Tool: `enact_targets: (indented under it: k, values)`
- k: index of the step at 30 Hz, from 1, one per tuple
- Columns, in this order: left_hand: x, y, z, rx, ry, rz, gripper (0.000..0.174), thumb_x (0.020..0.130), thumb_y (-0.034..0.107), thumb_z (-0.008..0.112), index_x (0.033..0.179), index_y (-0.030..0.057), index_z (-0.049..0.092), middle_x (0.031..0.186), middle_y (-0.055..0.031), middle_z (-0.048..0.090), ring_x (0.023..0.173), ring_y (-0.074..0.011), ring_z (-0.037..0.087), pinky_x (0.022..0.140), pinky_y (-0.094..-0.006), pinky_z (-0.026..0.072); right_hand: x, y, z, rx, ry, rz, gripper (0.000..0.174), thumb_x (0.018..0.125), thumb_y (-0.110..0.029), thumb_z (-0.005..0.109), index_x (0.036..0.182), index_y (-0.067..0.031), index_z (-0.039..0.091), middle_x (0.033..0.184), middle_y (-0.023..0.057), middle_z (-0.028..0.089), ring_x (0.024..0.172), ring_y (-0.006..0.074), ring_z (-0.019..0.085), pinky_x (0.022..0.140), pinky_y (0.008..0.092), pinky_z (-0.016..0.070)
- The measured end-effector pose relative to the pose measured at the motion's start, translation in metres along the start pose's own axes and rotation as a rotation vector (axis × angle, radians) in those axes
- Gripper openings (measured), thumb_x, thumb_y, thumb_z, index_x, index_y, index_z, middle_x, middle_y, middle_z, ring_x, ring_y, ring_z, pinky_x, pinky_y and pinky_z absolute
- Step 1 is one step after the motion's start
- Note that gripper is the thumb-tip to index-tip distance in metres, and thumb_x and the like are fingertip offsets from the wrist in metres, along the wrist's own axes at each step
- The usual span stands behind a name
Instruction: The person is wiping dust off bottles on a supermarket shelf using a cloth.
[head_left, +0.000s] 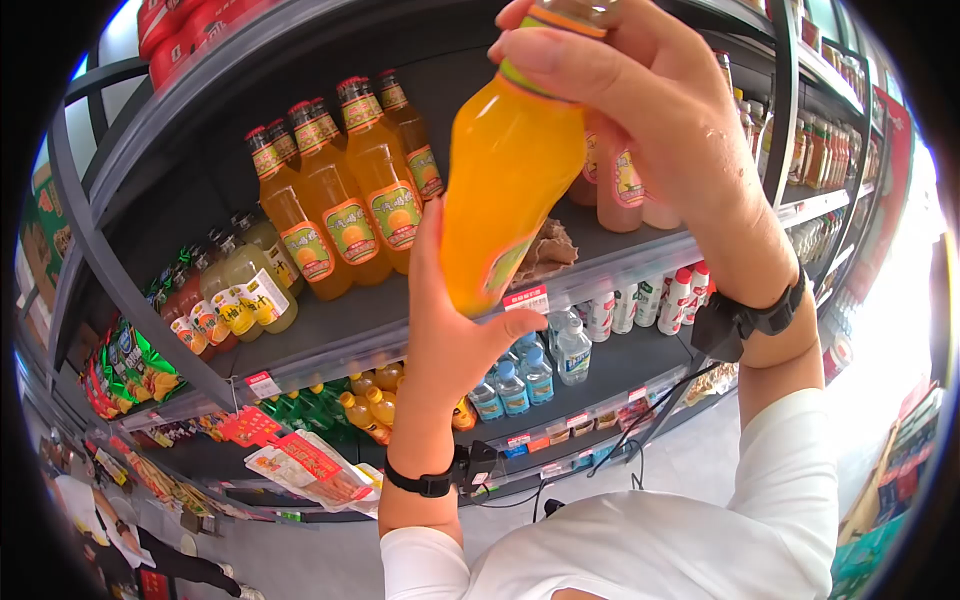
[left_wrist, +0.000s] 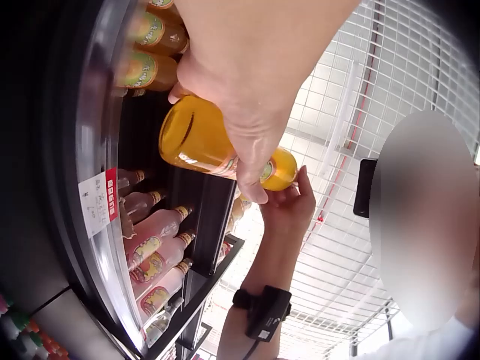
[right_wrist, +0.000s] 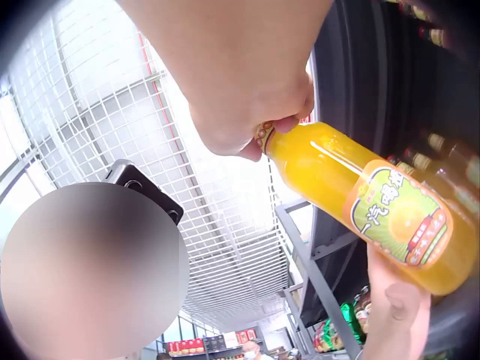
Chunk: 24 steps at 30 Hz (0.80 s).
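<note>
Holding orange plastic juice bottle (head_left: 505,170) before grey shelf (head_left: 330,330): my right hand (head_left: 640,90) grips its neck, left hand (head_left: 450,330) clasps its base; probably shelving, needs gap.

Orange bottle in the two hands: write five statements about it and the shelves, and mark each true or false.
1. The right hand grips the orange bottle at its neck. True.
2. The left hand hangs clear of the bottle. False: it holds the bottle's lower end.
3. The bottle stands on the shelf. False: it is held in the air in front of it.
4. On that shelf stand red-capped bottles of orange drink. True.
5. The water bottles stand above that shelf. False: they are on the shelf below.
</note>
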<state>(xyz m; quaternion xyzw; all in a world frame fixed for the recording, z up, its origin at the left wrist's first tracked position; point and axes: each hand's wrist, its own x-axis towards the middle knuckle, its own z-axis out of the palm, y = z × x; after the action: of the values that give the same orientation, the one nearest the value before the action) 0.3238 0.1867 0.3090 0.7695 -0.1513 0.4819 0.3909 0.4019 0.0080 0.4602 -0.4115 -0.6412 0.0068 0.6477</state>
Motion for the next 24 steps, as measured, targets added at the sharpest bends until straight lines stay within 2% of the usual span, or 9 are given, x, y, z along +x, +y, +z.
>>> enact_targets:
  k: [5,6,9,12,15,16,18,22,24]
  values:
    - [-0.022,0.024,-0.008,-0.021,0.036,-0.161,0.110,0.063,0.025,0.091,0.147,0.0015,0.024,0.138,-0.0162,0.045,0.125,-0.0261,0.049,0.102,-0.0377,0.0420,-0.008,0.000,0.027,-0.237,0.017,-0.089,0.027,0.088,-0.022,0.067,0.104,0.0001,0.066,0.088,0.0093,0.069,0.085,0.0154,0.068,0.074,0.0287,0.0529]
    - [-0.026,0.024,-0.010,0.045,0.014,-0.157,0.106,0.065,0.020,0.090,0.146,0.0014,0.025,0.137,-0.0155,0.046,0.123,-0.0255,0.051,0.101,-0.0372,0.0431,-0.010,-0.001,0.032,-0.239,-0.027,0.037,0.037,0.088,-0.023,0.070,0.115,0.0006,0.060,0.099,0.0064,0.067,0.095,0.0121,0.064,0.084,0.0280,0.0502]
    - [-0.043,0.026,-0.006,-0.070,0.064,-0.263,0.093,0.069,0.009,0.083,0.142,0.0012,0.027,0.132,-0.0143,0.048,0.119,-0.0235,0.052,0.099,-0.0368,0.0437,-0.008,0.019,0.052,-0.137,-0.050,-0.037,0.034,0.083,-0.028,0.073,0.089,0.0034,0.063,0.081,0.0072,0.066,0.074,0.0124,0.063,0.068,0.0281,0.0512]
    - [-0.070,0.008,-0.005,-0.177,0.148,-0.284,0.085,0.068,0.006,0.081,0.137,0.0036,0.031,0.125,-0.0115,0.050,0.112,-0.0214,0.055,0.093,-0.0350,0.0471,-0.001,0.036,0.058,-0.229,-0.193,-0.018,0.045,0.085,-0.039,0.071,0.098,0.0030,0.065,0.080,0.0075,0.066,0.071,0.0126,0.062,0.065,0.0282,0.0520]
    - [-0.096,0.003,-0.012,-0.339,0.179,-0.366,0.080,0.068,0.005,0.080,0.134,0.0051,0.034,0.121,-0.0102,0.051,0.108,-0.0191,0.057,0.088,-0.0327,0.0499,0.006,0.029,0.045,-0.225,-0.281,0.246,0.047,0.093,-0.036,0.064,0.122,0.0003,0.060,0.102,0.0023,0.067,0.080,0.0082,0.062,0.068,0.0236,0.0516]
    - [-0.104,0.005,-0.016,-0.396,0.186,-0.396,0.079,0.068,0.004,0.079,0.133,0.0056,0.035,0.119,-0.0098,0.052,0.106,-0.0183,0.057,0.086,-0.0320,0.0509,0.007,0.043,0.035,-0.336,-0.266,0.189,0.051,0.094,-0.044,0.060,0.122,-0.0021,0.061,0.101,0.0008,0.067,0.073,0.0075,0.059,0.060,0.0221,0.0490]
    - [-0.117,0.010,-0.026,-0.468,0.206,-0.470,0.070,0.070,0.003,0.075,0.130,0.0041,0.039,0.115,-0.0116,0.055,0.098,-0.0202,0.061,0.086,-0.0351,0.0532,0.005,0.073,0.010,-0.533,-0.322,0.344,0.037,0.093,-0.038,0.063,0.116,-0.0087,0.067,0.098,0.0002,0.068,0.074,0.0079,0.057,0.065,0.0245,0.0486]
    - [-0.143,0.010,-0.044,-0.493,0.246,-0.565,0.069,0.069,0.007,0.075,0.129,0.0034,0.042,0.112,-0.0115,0.057,0.096,-0.0206,0.063,0.089,-0.0375,0.0541,-0.025,0.145,-0.037,-1.173,-0.458,0.183,0.040,0.089,-0.037,0.065,0.112,-0.0043,0.068,0.112,0.0116,0.065,0.101,0.0217,0.063,0.082,0.0334,0.0510]
    - [-0.155,0.006,-0.048,-0.450,0.268,-0.582,0.071,0.068,0.009,0.077,0.130,0.0033,0.042,0.111,-0.0107,0.057,0.096,-0.0201,0.063,0.087,-0.0365,0.0540,-0.033,0.154,-0.039,-1.129,-0.479,0.345,0.041,0.088,-0.040,0.063,0.112,-0.0073,0.069,0.114,0.0163,0.064,0.105,0.0303,0.062,0.090,0.0391,0.0487]
